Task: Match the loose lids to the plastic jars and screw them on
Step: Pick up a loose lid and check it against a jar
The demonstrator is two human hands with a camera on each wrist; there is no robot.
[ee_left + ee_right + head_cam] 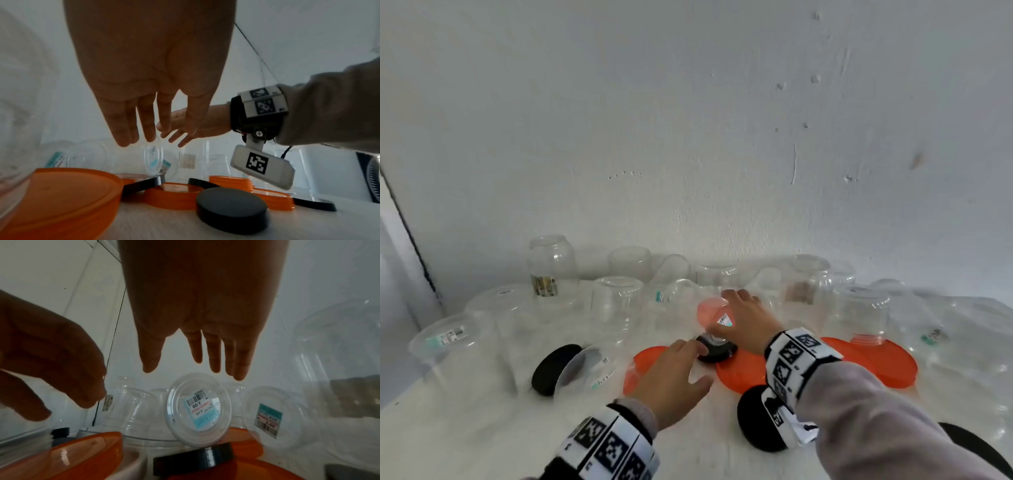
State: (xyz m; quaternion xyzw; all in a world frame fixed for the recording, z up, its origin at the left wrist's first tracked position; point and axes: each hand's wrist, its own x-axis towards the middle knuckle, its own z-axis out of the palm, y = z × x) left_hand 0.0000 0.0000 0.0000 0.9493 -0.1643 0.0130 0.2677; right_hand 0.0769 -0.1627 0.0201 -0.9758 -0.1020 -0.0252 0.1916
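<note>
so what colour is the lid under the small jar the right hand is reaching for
Black. The lid under the small jar shows best in the right wrist view, resting on orange lids.

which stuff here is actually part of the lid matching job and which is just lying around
Part of the job:
- small clear jar, tilted, mouth on the small black lid
- orange lids
- black lid at left
- upturned clear jars
- left hand and right hand, both open-fingered by the small jar

Just lying about:
- white wall
- table
</note>
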